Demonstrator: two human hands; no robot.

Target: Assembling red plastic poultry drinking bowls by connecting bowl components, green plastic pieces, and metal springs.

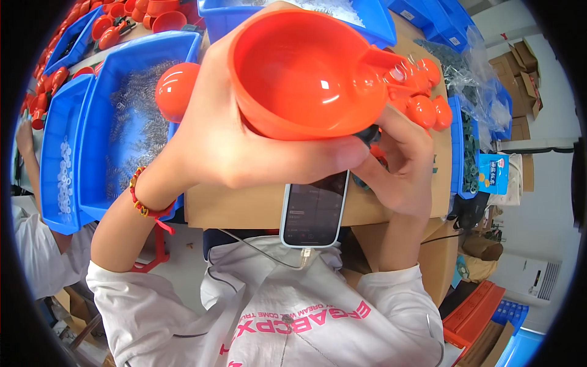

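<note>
Close in front of me, my left hand (226, 144) is wrapped round a glossy orange-red plastic bowl-shaped part (287, 73), its hollow facing up. A stub sticks out from its right side. Below the rim there, my right hand (400, 165) has its fingers bent round a small black piece (368, 133), mostly hidden by the fingers and the bowl; my left thumb reaches the same spot. A round orange-red part (176, 92) shows beside my left hand. More rounded orange-red parts (425, 111) lie beyond my right hand. Under my hands is a phone (313, 214) with a cable plugged in.
A cardboard-covered table (238, 208) lies beneath. Left stand a blue tray of springs (131, 137) and one of white rings (67, 113). Another blue tray (380, 29) stands at the back, one with dark green pieces (456, 147) at right. A co-worker's hand (25, 137) is far left.
</note>
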